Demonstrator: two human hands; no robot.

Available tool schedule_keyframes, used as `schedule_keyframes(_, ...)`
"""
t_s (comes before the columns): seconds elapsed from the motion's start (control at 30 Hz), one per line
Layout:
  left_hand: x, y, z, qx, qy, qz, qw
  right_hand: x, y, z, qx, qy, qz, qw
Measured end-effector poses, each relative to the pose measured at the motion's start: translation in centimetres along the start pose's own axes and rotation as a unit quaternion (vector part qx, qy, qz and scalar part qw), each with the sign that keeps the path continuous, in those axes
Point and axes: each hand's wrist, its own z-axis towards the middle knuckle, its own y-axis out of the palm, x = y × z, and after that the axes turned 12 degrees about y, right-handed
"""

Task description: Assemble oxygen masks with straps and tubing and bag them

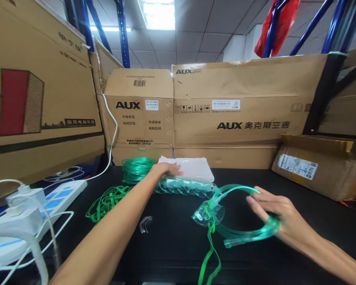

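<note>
My right hand (281, 213) is closed around a looped clear green tube (243, 237) at the right. Joined to the loop's left side is a clear green plastic mask (203, 213), with a green elastic strap (209, 253) hanging toward the front edge. At the back, my left hand (169, 169) reaches onto a stack of white plastic bags or sheets (195, 168), fingers stretched out over its left part. A row of nested clear green masks (185, 187) lies just in front of that stack. My left forearm hides part of the table.
Coiled green tubing (136, 170) and a pile of green straps (106, 202) lie left of my forearm. Small bent metal strips (145, 224) rest on the black table (172, 245). White power strips (62, 198) with cables stand at left, cardboard boxes (246, 111) behind, an open carton (323, 166) right.
</note>
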Motion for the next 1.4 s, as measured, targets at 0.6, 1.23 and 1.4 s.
schedule_keyframes(0.6,3.0,-2.6,-1.7,0.206,-0.019,0.019,0.978,4.9,-0.5,-4.0,-0.209,0.029,-0.140,0.967)
schedule_keyframes(1.23,14.7,8.5,-11.5,0.227,0.098,-0.223,0.943,0.8,-2.3,-3.8,-0.192,0.083,-0.061,0.976)
schedule_keyframes(1.4,14.5,9.0,-11.8,0.213,0.082,-0.258,0.939,0.6,-2.5,-3.1,-0.187,0.111,-0.058,0.974)
